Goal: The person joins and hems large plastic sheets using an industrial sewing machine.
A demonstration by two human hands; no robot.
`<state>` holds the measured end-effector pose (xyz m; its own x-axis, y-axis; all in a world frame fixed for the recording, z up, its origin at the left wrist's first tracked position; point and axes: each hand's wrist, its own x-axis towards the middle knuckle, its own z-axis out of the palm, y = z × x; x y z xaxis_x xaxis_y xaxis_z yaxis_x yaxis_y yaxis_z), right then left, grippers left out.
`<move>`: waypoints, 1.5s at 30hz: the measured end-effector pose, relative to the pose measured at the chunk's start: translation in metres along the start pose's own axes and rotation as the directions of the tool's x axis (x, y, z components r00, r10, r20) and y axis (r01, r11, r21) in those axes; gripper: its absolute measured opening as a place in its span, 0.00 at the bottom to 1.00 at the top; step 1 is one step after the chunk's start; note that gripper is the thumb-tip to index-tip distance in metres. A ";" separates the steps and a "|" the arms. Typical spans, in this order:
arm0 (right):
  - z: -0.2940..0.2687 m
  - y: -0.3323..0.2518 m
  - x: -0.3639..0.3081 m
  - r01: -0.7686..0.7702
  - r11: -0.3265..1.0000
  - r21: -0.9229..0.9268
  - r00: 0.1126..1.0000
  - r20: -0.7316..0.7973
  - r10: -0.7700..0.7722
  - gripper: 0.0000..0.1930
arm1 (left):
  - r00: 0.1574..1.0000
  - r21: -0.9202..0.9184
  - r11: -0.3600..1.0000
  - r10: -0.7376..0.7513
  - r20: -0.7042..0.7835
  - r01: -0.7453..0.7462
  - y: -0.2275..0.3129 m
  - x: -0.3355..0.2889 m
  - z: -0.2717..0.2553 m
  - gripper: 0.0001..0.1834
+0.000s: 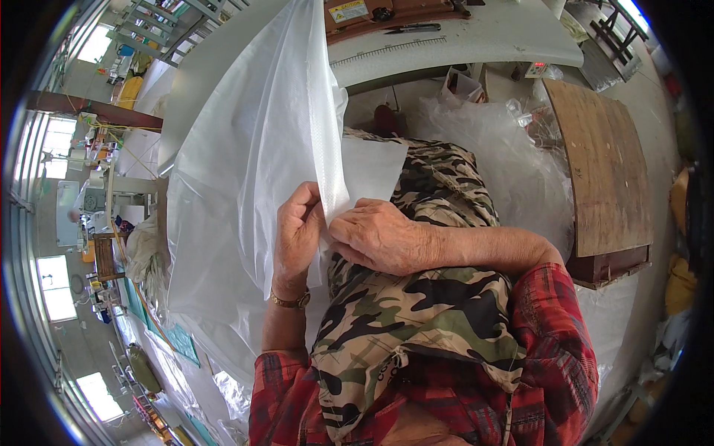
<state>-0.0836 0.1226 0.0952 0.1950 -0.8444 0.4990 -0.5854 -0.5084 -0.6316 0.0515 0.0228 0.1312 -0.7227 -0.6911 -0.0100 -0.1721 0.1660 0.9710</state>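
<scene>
A large translucent white plastic sheet (253,149) hangs from the table's edge down over my lap, a thicker folded band (326,141) running along its right side. My left hand (301,227) pinches this band from the left, thumb and fingers pressed together. Close against it, my right hand (383,236) is curled over the same band from the right, its fingertips partly hidden. To the right of the band, a loose corner of the sheet (375,171) lies over my camouflage apron (416,312).
A pale work table (476,41) with a ruler scale stands ahead, bearing a brown machine base (394,13) and dark thread snips (413,29). On the right is a wooden board (602,167) on a box. Clear plastic (498,149) heaps under the table; a metal rack (160,30) stands far left.
</scene>
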 end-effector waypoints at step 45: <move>0.176 0.130 0.034 -0.275 0.941 0.200 0.877 0.454 0.160 0.21 | 0.918 0.791 0.483 0.312 0.244 -0.374 -0.076 0.028 -0.035 0.04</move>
<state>-0.0142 -0.0021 -0.0747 0.4344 -0.8982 0.0675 -0.4471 -0.2801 -0.8495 0.0677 -0.0337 0.0651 -0.8807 -0.4113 0.2351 -0.3425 0.8956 0.2839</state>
